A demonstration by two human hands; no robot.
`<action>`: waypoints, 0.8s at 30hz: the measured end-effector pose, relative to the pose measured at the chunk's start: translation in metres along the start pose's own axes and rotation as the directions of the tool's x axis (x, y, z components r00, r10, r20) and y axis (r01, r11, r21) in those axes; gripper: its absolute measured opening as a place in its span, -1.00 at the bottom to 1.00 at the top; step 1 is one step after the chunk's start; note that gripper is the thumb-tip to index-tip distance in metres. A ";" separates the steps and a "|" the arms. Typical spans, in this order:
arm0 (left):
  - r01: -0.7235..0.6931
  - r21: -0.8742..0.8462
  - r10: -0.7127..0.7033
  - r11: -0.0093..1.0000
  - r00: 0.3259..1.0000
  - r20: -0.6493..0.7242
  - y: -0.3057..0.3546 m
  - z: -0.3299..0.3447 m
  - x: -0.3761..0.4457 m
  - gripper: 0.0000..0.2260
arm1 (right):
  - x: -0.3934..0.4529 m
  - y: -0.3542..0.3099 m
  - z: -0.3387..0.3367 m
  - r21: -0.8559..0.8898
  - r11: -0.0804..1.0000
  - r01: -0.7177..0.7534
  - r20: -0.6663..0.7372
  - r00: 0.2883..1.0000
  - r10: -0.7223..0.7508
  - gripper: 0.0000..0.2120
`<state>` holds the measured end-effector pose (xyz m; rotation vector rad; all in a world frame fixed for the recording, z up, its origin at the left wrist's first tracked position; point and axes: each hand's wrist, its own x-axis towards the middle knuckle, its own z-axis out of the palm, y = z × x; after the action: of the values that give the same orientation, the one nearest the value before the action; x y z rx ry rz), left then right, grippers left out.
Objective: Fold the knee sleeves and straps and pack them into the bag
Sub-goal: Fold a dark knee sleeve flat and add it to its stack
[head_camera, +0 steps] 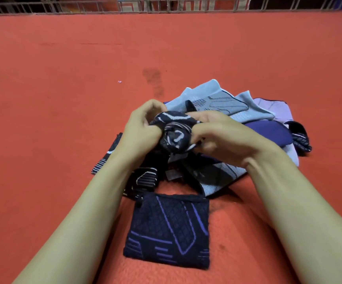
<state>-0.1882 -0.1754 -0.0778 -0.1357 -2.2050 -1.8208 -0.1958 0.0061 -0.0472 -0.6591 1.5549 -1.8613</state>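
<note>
I am looking down at my two hands working over a red carpeted floor (63, 99). Both are gripping a dark knee sleeve with white lines (175, 133), bunched into a rolled bundle and lifted above the pile. My left hand (143, 128) is curling its fingers around the bundle's left side, thumb pressed against the fabric, while my right hand (217, 134) is pinching the right side with bent fingers; its fingertips are blurring, so I cannot tell exactly how they are lying. Just beneath my hands a heap of sleeves is lying: a light grey sleeve (219, 103) on top at the far side, a pale lilac one (272, 107) beside it to the right, a navy piece (268, 134) under those, and a black patterned sleeve (302, 138) at the far right edge. A dark striped strap (106, 156) is lying flat on the floor left of my left wrist. Nearest to me, a folded navy sleeve with purple lines (168, 230) is lying flat between my forearms, apart from the heap. A metal railing (166, 6) is running along the far edge.
</note>
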 end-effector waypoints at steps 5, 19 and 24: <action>0.085 -0.118 -0.072 0.989 0.991 0.112 0.008 0.002 -0.004 -0.71 | -0.004 0.013 -0.011 0.194 0.981 -0.029 0.188 0.982 -0.008 -0.51; 0.069 -0.269 0.050 0.961 0.910 0.411 0.011 0.003 -0.010 -0.56 | 0.008 0.019 -0.023 -0.790 0.604 -0.107 -0.487 0.708 -0.511 -0.67; 0.265 -0.498 -0.125 0.826 0.947 0.295 0.021 -0.009 -0.006 -0.58 | 0.008 0.004 0.007 -0.545 0.838 0.033 -0.409 0.862 -0.300 -0.56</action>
<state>-0.1756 -0.1792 -0.0577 -0.2697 -1.8416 -2.6349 -0.1958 -0.0053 -0.0499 -0.6037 2.4635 -1.8185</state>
